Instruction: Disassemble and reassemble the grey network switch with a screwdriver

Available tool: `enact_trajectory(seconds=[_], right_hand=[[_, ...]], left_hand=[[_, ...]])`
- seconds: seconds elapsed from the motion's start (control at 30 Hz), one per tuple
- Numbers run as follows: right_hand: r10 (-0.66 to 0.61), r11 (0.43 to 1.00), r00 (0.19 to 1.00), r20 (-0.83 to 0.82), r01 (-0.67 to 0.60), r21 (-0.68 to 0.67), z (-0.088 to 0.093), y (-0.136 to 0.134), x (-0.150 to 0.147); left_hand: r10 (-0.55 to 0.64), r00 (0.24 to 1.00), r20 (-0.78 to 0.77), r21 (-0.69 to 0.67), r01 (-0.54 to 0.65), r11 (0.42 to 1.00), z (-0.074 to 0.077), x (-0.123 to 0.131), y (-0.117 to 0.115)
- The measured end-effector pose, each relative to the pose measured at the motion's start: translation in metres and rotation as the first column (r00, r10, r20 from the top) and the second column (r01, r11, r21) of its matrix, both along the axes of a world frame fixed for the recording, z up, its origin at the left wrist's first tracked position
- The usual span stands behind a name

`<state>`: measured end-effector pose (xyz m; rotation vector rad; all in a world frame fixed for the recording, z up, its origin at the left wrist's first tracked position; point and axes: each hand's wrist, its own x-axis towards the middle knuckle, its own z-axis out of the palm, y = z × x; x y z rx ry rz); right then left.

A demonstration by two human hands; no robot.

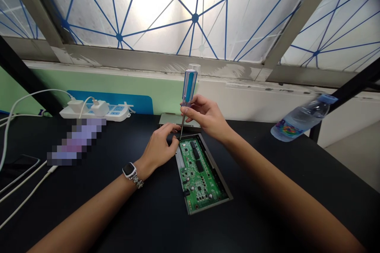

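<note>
The right grip [204,116] holds a blue-handled screwdriver [189,87].

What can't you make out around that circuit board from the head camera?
Head view:
Screwdriver tip: too small to tell what it touches.
Green circuit board: far end hidden by the left hand; markings too small to read.
Pixelated strip: blurred, so its kind is unknown.
Dark flat object: cut off by the picture's left edge.

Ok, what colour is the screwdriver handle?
Handle: clear with blue stripes, best in the head view.
</note>
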<state>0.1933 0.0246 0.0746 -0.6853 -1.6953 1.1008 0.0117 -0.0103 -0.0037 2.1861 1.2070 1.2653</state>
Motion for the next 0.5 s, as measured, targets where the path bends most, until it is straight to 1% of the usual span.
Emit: enact_trajectory(seconds=[0.07, 0.17, 0.27, 0.37, 0.5], right_hand=[[-0.013, 1.0, 1.0, -0.016, 0.013, 0.007, 0.0, 0.0, -0.002], [-0.07, 0.997, 0.997, -0.021, 0.071, 0.042, -0.001, 0.0, -0.005], [-0.104, 0.994, 0.994, -0.026, 0.105, 0.033, -0.001, -0.001, -0.006], [-0.049, 0.996, 0.999, -0.017, 0.048, -0.075, 0.002, -0.002, -0.004], [0.123, 0.971, 0.992, -0.031, -0.127, -0.2, 0.009, -0.003, 0.003]], left_hand=[[0.001, 0.998, -0.067, -0.007, -0.002, 1.0, -0.002, -0.005, 0.002], [-0.002, 0.99, -0.144, -0.025, -0.002, 1.0, -0.004, -0.009, 0.004], [-0.042, 0.982, -0.185, -0.049, 0.034, 0.998, -0.004, -0.011, 0.006], [-0.089, 0.98, -0.179, -0.066, 0.078, 0.995, -0.006, -0.013, 0.008], [-0.101, 0.98, -0.172, -0.065, 0.091, 0.994, -0.008, -0.013, 0.009]])
